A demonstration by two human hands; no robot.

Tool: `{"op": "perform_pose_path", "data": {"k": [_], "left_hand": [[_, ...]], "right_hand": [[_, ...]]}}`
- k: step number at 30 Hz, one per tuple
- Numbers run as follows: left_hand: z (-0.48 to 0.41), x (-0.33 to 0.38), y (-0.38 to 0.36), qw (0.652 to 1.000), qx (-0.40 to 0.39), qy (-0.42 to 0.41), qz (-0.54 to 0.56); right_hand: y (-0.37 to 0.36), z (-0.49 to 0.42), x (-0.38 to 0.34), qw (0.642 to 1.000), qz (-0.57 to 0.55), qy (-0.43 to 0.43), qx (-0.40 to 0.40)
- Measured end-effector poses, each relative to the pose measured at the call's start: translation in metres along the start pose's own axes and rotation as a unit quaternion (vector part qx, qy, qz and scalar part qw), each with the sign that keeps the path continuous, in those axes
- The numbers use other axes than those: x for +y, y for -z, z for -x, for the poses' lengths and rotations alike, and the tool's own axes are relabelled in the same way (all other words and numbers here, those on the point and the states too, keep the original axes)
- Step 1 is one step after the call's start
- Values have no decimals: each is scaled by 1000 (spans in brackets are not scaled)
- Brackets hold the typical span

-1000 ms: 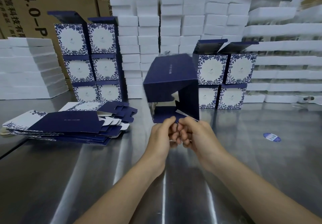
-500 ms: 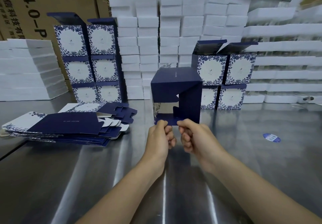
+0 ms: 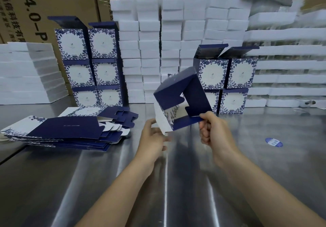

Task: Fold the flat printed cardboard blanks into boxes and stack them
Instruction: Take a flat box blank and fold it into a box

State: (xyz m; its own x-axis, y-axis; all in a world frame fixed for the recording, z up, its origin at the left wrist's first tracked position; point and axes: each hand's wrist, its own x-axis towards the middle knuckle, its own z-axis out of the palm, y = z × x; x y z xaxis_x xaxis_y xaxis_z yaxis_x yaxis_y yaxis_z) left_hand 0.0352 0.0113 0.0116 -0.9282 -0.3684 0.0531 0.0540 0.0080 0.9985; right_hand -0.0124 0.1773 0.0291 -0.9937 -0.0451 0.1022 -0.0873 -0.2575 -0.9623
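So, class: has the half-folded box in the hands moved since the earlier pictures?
Yes. The half-folded box has tipped clockwise and shifted right, now overlapping the right stack of finished boxes.

Fingertips of the left hand (image 3: 153, 135) smear into motion blur beside the half-folded box (image 3: 178, 103), so whether they touch its white corner cannot be told; the box's far edge is softened too, and its far panels are hidden behind the near ones; the right hand (image 3: 212, 131) covers the end of the navy flap it pinches; small print on the top sheet of the flat blanks (image 3: 67, 129) is too fine to read, and the lower sheets show only as edges; the held box masks the lower left box of the right stack of folded boxes (image 3: 227, 78); lettering on the brown cartons (image 3: 35, 6) is cut by the frame's top and left edges; the foam stacks (image 3: 285, 64) at right dissolve into streaks; the blue sticker (image 3: 273, 142) on the table is illegible.
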Motion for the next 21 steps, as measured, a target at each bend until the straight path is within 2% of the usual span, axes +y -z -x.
{"op": "perform_pose_path", "data": {"k": [4, 11, 15, 18, 21], "left_hand": [[-6, 3, 9, 996, 58, -63, 18], [-1, 1, 0, 992, 1, -125, 14], [1, 1, 0, 995, 1, -95, 26], [-1, -2, 2, 997, -4, -58, 44], [-6, -7, 3, 998, 21, -36, 49]], "right_hand": [[7, -6, -4, 999, 22, 15, 29], [13, -13, 5, 986, 143, 81, 25], [18, -18, 11, 968, 209, 132, 34], [22, -22, 15, 938, 289, 187, 33], [26, -27, 21, 903, 365, 225, -1]]}}
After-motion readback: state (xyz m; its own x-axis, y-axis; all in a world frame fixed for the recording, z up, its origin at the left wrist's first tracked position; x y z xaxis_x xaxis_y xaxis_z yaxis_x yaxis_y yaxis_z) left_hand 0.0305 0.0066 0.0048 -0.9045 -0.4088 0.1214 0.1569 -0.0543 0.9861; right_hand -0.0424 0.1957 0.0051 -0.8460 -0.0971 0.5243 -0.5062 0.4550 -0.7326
